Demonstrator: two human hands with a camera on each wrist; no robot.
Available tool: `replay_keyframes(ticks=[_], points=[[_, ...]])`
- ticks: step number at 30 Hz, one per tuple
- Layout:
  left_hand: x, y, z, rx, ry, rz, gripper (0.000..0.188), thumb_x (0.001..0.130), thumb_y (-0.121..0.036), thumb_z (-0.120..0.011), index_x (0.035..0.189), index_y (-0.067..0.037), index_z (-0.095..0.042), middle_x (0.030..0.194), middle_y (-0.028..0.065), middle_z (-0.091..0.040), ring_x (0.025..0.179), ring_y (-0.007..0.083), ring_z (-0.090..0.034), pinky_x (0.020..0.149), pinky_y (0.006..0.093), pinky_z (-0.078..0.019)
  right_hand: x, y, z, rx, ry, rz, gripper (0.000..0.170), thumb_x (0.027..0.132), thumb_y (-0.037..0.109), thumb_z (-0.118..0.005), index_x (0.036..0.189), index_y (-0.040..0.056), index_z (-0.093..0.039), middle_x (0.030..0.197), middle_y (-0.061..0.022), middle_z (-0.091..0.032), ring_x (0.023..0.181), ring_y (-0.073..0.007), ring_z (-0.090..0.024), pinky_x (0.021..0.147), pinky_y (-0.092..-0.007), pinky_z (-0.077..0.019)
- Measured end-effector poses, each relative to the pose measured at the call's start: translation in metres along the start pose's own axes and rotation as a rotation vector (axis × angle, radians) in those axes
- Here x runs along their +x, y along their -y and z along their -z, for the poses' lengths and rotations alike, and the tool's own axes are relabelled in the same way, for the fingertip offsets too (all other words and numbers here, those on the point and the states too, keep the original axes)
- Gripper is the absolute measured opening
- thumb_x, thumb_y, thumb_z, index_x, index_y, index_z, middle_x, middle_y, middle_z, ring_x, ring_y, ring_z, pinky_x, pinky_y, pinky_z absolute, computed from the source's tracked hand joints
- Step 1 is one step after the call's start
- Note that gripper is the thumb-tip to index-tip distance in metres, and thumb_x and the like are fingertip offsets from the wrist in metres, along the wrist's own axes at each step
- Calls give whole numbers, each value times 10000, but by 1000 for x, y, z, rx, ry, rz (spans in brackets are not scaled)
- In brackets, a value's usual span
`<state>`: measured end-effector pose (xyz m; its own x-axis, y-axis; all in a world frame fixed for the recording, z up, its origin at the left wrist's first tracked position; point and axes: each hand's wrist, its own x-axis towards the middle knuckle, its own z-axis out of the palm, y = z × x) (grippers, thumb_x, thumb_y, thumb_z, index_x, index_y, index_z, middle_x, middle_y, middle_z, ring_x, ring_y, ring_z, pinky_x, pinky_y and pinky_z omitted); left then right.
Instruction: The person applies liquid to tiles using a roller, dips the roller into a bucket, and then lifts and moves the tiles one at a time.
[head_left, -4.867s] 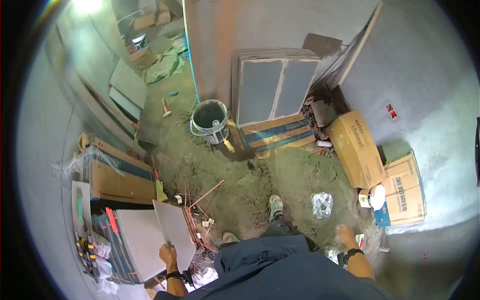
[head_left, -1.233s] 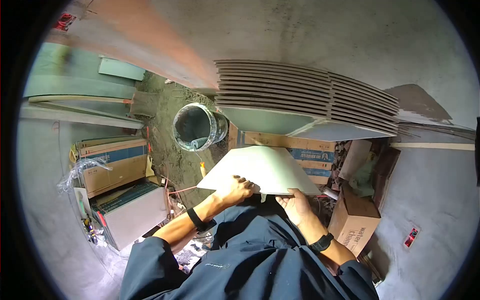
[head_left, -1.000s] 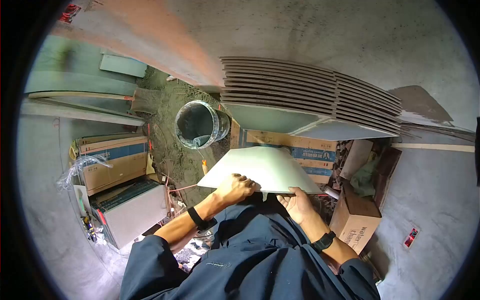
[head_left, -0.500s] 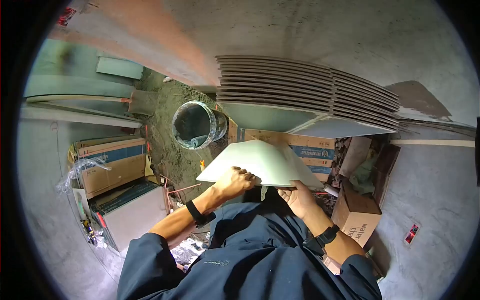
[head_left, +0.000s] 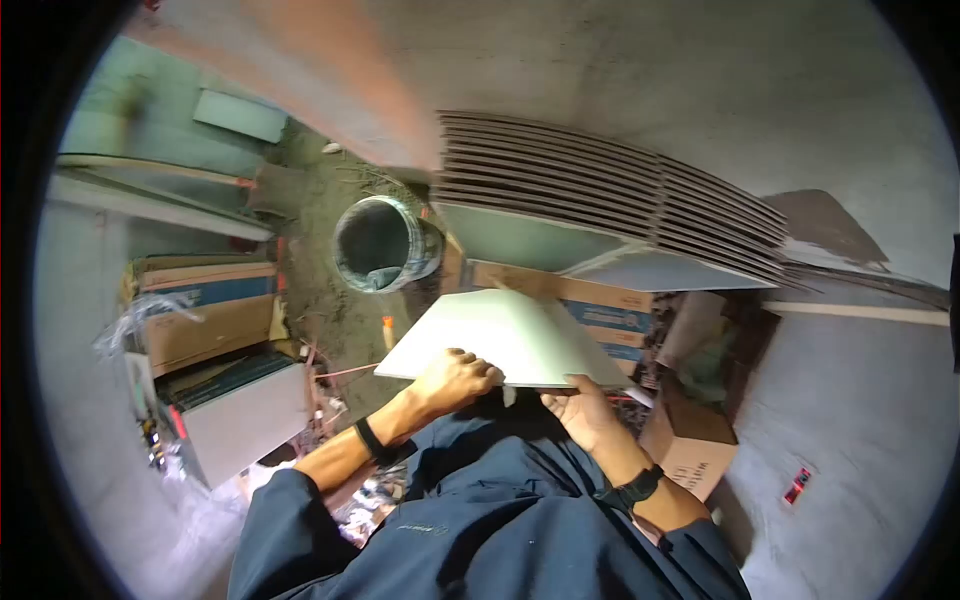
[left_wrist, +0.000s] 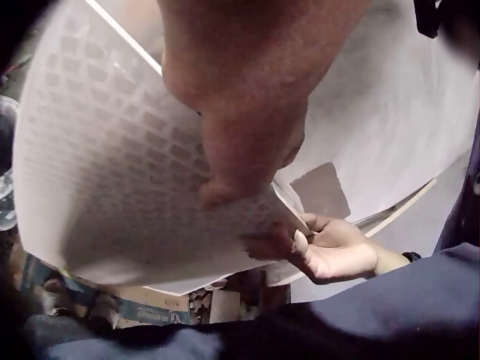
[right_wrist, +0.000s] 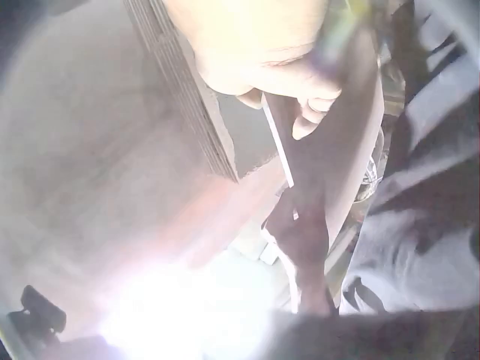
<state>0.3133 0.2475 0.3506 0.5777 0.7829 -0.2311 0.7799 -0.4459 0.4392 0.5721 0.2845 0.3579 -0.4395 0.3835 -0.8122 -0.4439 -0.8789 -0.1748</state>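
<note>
A pale tile (head_left: 500,335) is held in front of the body, its near edge in both hands in the head view. The left hand (head_left: 452,382) curls over that edge near its middle. To its right, the right hand (head_left: 588,412) pinches the same edge, thumb on top and fingers beneath. The left wrist view shows the tile's patterned underside (left_wrist: 135,150), with the left hand (left_wrist: 244,142) at the edge and the right hand (left_wrist: 334,247) close by. In the right wrist view the right hand (right_wrist: 262,67) grips the thin edge.
A stack of tiles (head_left: 560,185) leans on the wall ahead, over flat cardboard (head_left: 600,318). A bucket (head_left: 380,245) stands left of it, and an orange-handled tool (head_left: 388,332) lies nearby. Boxed tiles (head_left: 215,335) are at the left, a cardboard box (head_left: 690,440) at the right.
Earlier the left hand held a tile by the stack at the left and the right hand was empty; now both grip a tile in front. Over the last second the hands have barely moved, the view shifting slightly.
</note>
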Motion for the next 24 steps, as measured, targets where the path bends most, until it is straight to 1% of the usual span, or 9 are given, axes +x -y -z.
replay_keyframes(ticks=[2,3,4,7,10,15,17,19,24], points=[[-15,-13,-4,-8,-159,30,192,762,-170,-626,938,-95,-608,810,47,-669,755,220,-673,662,358,-510,-8,-3,7,-29,2,-39,283,889,219,-636,1105,43,-586,1038,-97,-665,937,-202,-648,793,-332,-544],[-17,-20,4,-28,-86,67,180,762,-169,-626,924,-95,-604,798,57,-668,740,215,-670,654,357,-505,-8,-2,7,-69,22,-62,282,892,221,-633,1106,43,-587,1047,-100,-662,939,-205,-649,798,-336,-542],[-23,-27,3,-8,-94,98,182,756,-168,-633,919,-93,-602,782,61,-663,723,215,-666,653,359,-505,-11,-2,3,-96,-7,-84,261,945,233,-570,1103,27,-595,1019,-103,-658,902,-194,-640,826,-330,-520],[-35,-50,-1,-9,-107,215,166,765,-172,-645,902,-93,-595,762,48,-652,717,216,-661,653,359,-501,-11,0,8,-238,-4,-129,310,941,261,-575,1153,33,-581,1089,-117,-659,979,-224,-652,823,-345,-512],[-48,-81,-2,-48,-210,317,127,778,-169,-638,865,-93,-584,742,45,-636,703,215,-652,639,358,-493,-23,8,3,-350,35,-169,343,943,271,-578,1198,43,-566,1125,-118,-655,1015,-241,-653,823,-357,-508],[-70,-121,-18,-19,-326,575,187,681,-132,-697,825,-101,-581,669,34,-598,639,231,-638,586,354,-490,-36,41,4,-762,329,-266,513,992,357,-525,1349,-3,-442,1231,-148,-602,1018,-262,-672,819,-337,-526],[-80,-137,-23,18,-401,667,163,682,-119,-698,798,-97,-587,645,39,-594,615,229,-634,564,350,-490,-42,55,9,-924,372,-220,564,1003,288,-515,1411,-61,-342,1240,-233,-575,1004,-250,-673,797,-284,-545],[-105,-152,-20,15,-549,753,102,698,-87,-685,771,-84,-614,616,52,-596,576,229,-628,532,340,-490,-45,59,15,-1129,435,-173,562,995,250,-530,1413,-68,-329,1229,-255,-574,994,-246,-674,806,-291,-546],[-164,-207,-35,-37,-657,1044,157,676,-45,-717,820,-72,-659,635,69,-614,581,258,-634,540,360,-509,-36,59,31,-1318,340,-116,474,957,166,-561,1365,-38,-433,1165,-176,-631,907,-169,-660,770,-260,-521]])
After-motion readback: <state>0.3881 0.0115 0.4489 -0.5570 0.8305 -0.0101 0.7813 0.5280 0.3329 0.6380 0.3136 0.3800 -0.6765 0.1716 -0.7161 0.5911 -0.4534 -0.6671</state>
